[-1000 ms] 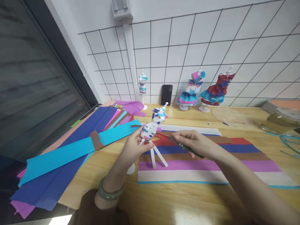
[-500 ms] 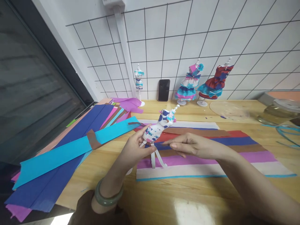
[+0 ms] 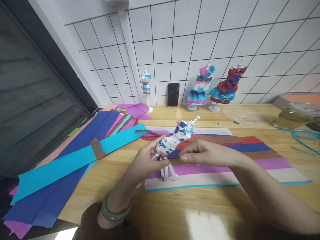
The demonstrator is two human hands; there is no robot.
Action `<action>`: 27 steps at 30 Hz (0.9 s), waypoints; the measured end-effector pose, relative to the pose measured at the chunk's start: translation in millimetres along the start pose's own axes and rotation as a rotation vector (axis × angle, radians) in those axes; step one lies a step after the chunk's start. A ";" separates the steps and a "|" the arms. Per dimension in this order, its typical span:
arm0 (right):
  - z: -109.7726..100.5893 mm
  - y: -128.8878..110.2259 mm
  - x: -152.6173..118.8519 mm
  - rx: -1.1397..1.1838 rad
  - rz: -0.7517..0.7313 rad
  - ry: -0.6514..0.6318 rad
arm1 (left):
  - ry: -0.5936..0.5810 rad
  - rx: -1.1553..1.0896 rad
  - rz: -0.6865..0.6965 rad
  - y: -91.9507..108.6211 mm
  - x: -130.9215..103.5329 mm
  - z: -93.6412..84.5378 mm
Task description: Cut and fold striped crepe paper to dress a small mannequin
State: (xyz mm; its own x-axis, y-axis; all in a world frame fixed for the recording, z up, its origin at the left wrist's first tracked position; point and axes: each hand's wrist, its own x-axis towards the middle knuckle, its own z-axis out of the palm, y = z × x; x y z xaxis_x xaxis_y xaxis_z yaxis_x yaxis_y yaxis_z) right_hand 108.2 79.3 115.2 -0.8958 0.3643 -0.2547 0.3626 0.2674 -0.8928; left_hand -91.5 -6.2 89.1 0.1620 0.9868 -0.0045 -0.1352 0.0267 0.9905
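Note:
My left hand (image 3: 150,160) is closed round the lower end of a small white dress form (image 3: 172,141), tilted with its neck knob up to the right. Dark blue, light blue and pink scraps cling to the form's body. My right hand (image 3: 200,152) pinches a thin dark object (image 3: 175,157) near the form's lower edge; its exact kind is too small to tell. Just below my left thumb, a narrow white strip (image 3: 173,171) and what looks like a roll of white tape (image 3: 164,174) hang or stand over the coloured paper strips (image 3: 215,169).
On the left lie long blue paper strips (image 3: 67,160) under a light blue one (image 3: 122,139). Dressed mini forms (image 3: 197,91) (image 3: 228,85), a phone (image 3: 173,95) and a smaller form (image 3: 146,83) stand along the tiled wall. A glass teapot (image 3: 297,116) is at right.
The dress form has moved slightly right and tips further over. My right hand's fingertips and the thin dark object stay close to its lower edge. The view has shifted a little.

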 end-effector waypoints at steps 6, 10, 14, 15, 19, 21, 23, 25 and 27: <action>3.0 -0.8 0.8 0.065 -0.020 -0.016 | -0.002 -0.021 -0.011 -2.8 -1.5 3.6; 5.6 -3.8 1.2 0.087 -0.041 -0.001 | -0.010 -0.019 -0.014 -4.0 -1.9 3.9; 7.1 -5.9 1.1 0.116 -0.031 0.019 | 0.004 -0.007 -0.021 -4.0 -2.1 3.4; 7.4 -5.8 1.3 0.122 -0.023 0.023 | 0.007 -0.003 -0.024 -4.1 -2.1 3.3; 8.0 -4.0 2.7 0.134 -0.007 0.041 | 0.003 0.008 -0.027 -4.5 -2.0 2.8; 7.8 -3.6 3.3 0.133 -0.017 0.044 | 0.006 0.015 -0.035 -4.3 -1.8 2.9; 7.2 -4.1 3.1 0.114 -0.044 0.041 | 0.006 0.005 -0.035 -3.5 -1.7 3.5; 6.5 -5.3 1.7 0.083 -0.070 0.027 | 0.001 -0.022 -0.017 -2.4 -1.5 4.5; 5.9 -6.6 -0.6 0.048 -0.076 0.004 | -0.005 -0.037 0.009 -1.2 -1.3 5.5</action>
State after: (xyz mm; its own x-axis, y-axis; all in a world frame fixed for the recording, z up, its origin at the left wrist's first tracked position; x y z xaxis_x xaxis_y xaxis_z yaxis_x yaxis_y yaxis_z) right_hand 104.9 72.1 119.1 -0.9190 0.3484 -0.1844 0.2810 0.2508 -0.9263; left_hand -86.2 -8.4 88.6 0.1655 0.9862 0.0054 -0.1729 0.0236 0.9846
